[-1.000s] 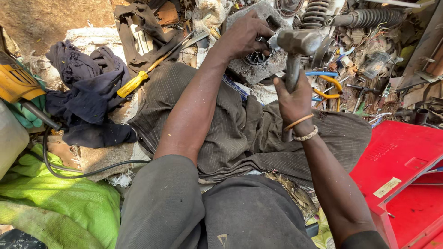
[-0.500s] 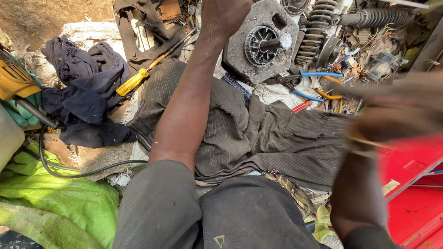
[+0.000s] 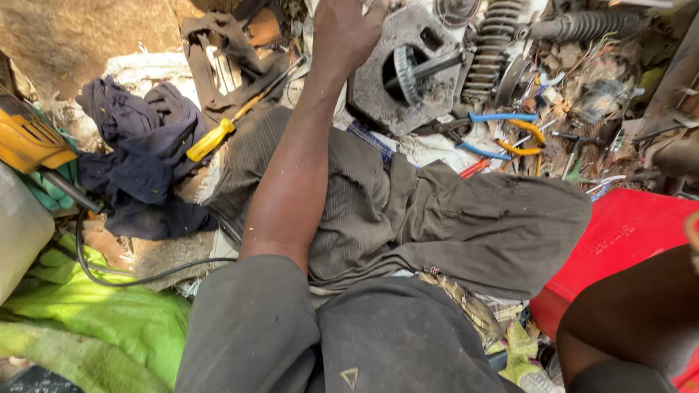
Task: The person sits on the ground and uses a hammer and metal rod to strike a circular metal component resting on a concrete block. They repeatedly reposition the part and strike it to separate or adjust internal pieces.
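Observation:
My left hand [image 3: 346,33] reaches up to the top of the view and grips the upper left edge of a grey metal casing [image 3: 378,98]; its fingertips are cut off by the frame. The casing holds a round toothed gear [image 3: 406,73] with a dark shaft across it. It rests on the ground beyond my knee in brown trousers [image 3: 466,218]. Of my right arm only the forearm [image 3: 626,313] shows at the lower right; the hand is out of frame.
A yellow-handled screwdriver [image 3: 211,138] lies left of my arm, by dark blue cloths [image 3: 138,160]. A coil spring [image 3: 495,51], blue-handled pliers [image 3: 499,118] and orange-handled pliers [image 3: 526,138] lie right of the casing. A red box [image 3: 626,240] sits right, a green cloth [image 3: 95,320] and black cable [image 3: 116,276] left.
My right hand, which held a hammer at the casing, has swung down to the right and left the view. My left hand has stayed on the casing.

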